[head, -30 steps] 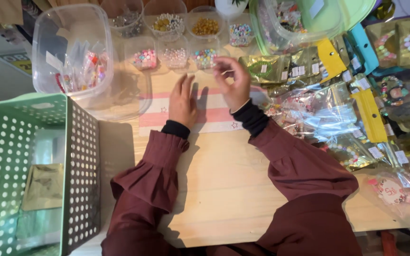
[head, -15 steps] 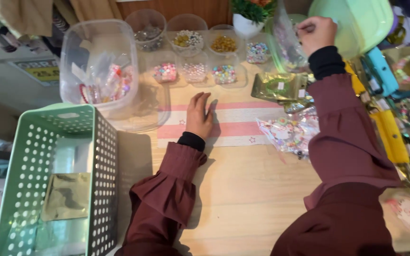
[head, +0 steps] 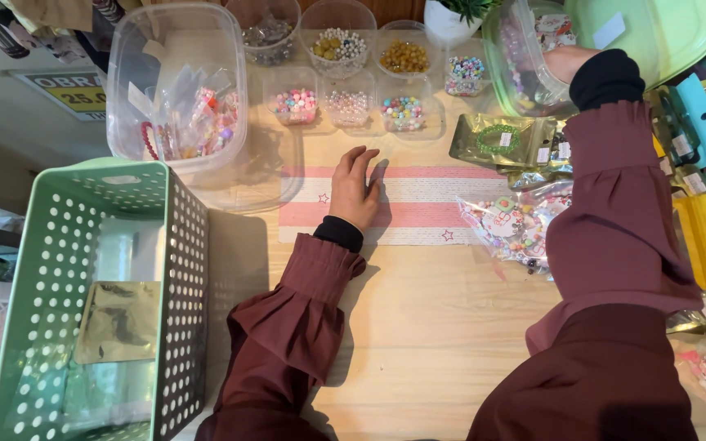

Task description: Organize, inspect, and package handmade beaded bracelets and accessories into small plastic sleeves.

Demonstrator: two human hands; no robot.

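Note:
My left hand [head: 354,190] lies flat, fingers apart, on a pink and white striped mat [head: 418,204] on the wooden table [head: 435,327]. My right hand [head: 563,61] reaches into a clear plastic tub [head: 516,57] at the back right; its fingers are hidden inside, so I cannot tell whether it holds anything. The tub's green lid [head: 655,37] stands open behind my wrist. A clear bag of colourful charms [head: 512,222] lies on the mat's right end, under my right sleeve.
Several small clear cups of beads [head: 345,106] line the back of the table. A large clear bin of packets [head: 175,90] stands at the back left. A green perforated basket [head: 83,302] sits at left. Packaged bracelets [head: 504,140] and bags crowd the right side.
My right hand left the mat, went up and right, and now sits inside the clear tub. My left hand stayed on the mat. The view has shifted slightly.

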